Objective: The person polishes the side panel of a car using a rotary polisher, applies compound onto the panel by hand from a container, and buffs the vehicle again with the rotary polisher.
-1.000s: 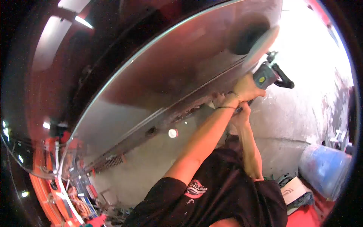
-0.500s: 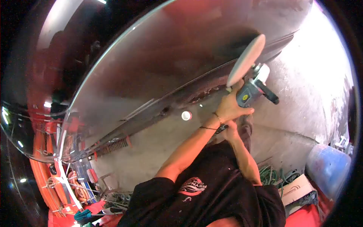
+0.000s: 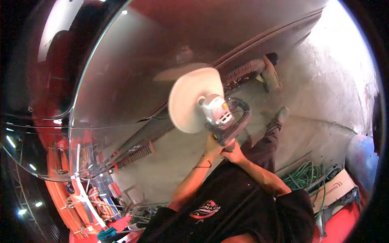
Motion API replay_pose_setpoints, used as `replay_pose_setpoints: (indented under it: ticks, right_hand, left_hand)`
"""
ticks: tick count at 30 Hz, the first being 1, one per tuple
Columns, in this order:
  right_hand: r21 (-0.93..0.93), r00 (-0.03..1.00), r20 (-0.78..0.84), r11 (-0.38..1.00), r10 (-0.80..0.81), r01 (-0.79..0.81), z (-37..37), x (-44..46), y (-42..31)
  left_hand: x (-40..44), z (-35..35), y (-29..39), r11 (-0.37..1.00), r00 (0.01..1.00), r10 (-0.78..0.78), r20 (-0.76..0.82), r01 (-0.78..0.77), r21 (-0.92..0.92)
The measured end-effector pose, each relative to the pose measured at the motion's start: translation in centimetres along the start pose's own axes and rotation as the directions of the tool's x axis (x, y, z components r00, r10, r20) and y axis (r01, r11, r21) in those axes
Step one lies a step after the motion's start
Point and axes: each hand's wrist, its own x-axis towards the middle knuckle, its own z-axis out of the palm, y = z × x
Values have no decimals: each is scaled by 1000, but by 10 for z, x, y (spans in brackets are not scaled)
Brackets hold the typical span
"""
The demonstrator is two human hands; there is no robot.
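Observation:
A car polisher [image 3: 221,115] with a broad round cream buffing pad [image 3: 196,99] is in front of me, its pad turned towards the dark red, glossy car panel [image 3: 133,69]. Whether pad and panel touch, I cannot tell. My left hand [image 3: 212,149] is closed around the tool's body just behind its head. Close beside it, my right hand [image 3: 232,153] is wrapped round the rear end of the grip. A black loop handle [image 3: 242,115] sticks out on the polisher's right side. The pad's reflection shows in the paint.
The panel's lower edge runs diagonally above the grey concrete floor [image 3: 170,160]. Right of me lie a green hose [image 3: 304,176], a cardboard box [image 3: 334,190] and a blue drum [image 3: 360,158]. Orange hoses [image 3: 60,202] are at the lower left. My leg [image 3: 269,139] stretches forward.
Both hands have brought the polisher from the right to the left and lower. Its pad has swung from nearly edge-on to showing its broad back. My view has shifted slightly.

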Motion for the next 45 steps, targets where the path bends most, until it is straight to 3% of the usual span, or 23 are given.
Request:
replay_pose_setpoints:
  ticks: [2, 4, 9, 11, 12, 14, 17, 20, 22, 24, 26, 29, 31, 32, 34, 35, 38, 40, 41, 42, 43, 44, 45]
  right_hand:
    - [-146, 996, -55, 986, 71, -78, 0, -8, 0]
    - [-166, 992, -82, 980, 96, -109, -3, -15, -5]
    - [-186, 979, -196, 978, 60, -97, -20, -18, -23]
    - [-195, 957, -253, 961, 143, -195, -34, -17, -66]
    - [-200, 955, -262, 960, 138, -194, -44, -16, -70]
    - [-56, 949, -315, 998, 11, -30, -66, -8, -72]
    - [17, 922, -386, 1000, 16, -10, -105, 5, -78]
    - [70, 918, -397, 997, 4, 26, -144, 21, -122]
    - [132, 865, -495, 976, -88, 175, -174, 37, -136]
    - [212, 892, -453, 971, -2, 110, -209, 47, -155]
    - [215, 856, -517, 965, -21, 154, -238, 65, -164]
    - [315, 856, -507, 946, 99, 77, -260, 79, -192]
    - [550, 920, -384, 821, 84, 154, -285, 94, -179]
    - [548, 931, -354, 827, 92, 126, -286, 99, -174]
    - [473, 913, -408, 860, 23, 189, -287, 100, -165]
    - [417, 894, -440, 901, 82, 122, -283, 93, -154]
    - [297, 900, -435, 947, 21, 121, -256, 89, -82]
    - [73, 961, -261, 991, -93, 116, -223, 68, -56]
    - [-11, 954, -290, 998, -69, 68, -192, 59, -58]
    - [131, 970, -221, 983, -99, 130, -175, 60, -12]
    - [-16, 978, -201, 999, -53, 51, -136, 38, -54]
    - [198, 985, -97, 967, -142, 159, -114, 41, -18]
    - [86, 988, -133, 994, 75, -64, -96, 27, -23]
  left_hand:
    - [-9, -7, -18, 996, 999, 36, -39, -39, -80]
    - [-11, -9, -24, 988, 998, -3, 66, 13, -153]
    - [10, 18, -3, 958, 987, -38, 155, 80, -277]
    - [32, 38, -6, 950, 982, -38, 187, 93, -297]
    - [46, 46, -16, 971, 976, -37, 213, 86, -224]
    - [71, 73, 2, 986, 968, -28, 248, 67, -150]
    - [97, 127, 68, 997, 971, 21, 237, -39, 71]
    - [139, 183, 101, 989, 946, 99, 310, -128, 73]
    - [167, 218, 126, 996, 940, 14, 342, -43, 77]
    - [194, 256, 140, 968, 931, 141, 337, -202, 152]
    - [211, 288, 166, 926, 923, 250, 294, -316, 206]
    - [230, 314, 214, 870, 929, 73, 362, -237, 432]
    - [231, 315, 227, 838, 943, 15, 332, -193, 510]
    - [236, 321, 219, 802, 946, 149, 287, -285, 525]
    - [234, 315, 197, 751, 932, 285, 226, -363, 551]
    - [222, 305, 191, 642, 892, 413, 186, -430, 635]
    - [201, 265, 148, 659, 842, 518, 152, -506, 556]
    - [158, 217, 137, 899, 966, 214, 142, -252, 358]
    - [141, 196, 123, 900, 967, 213, 140, -250, 357]
    - [127, 173, 104, 903, 970, 224, 98, -244, 354]
    - [113, 150, 89, 903, 969, 237, 63, -244, 353]
    - [94, 129, 80, 922, 965, 260, 32, -258, 288]
    - [72, 109, 73, 937, 961, 277, 4, -271, 222]
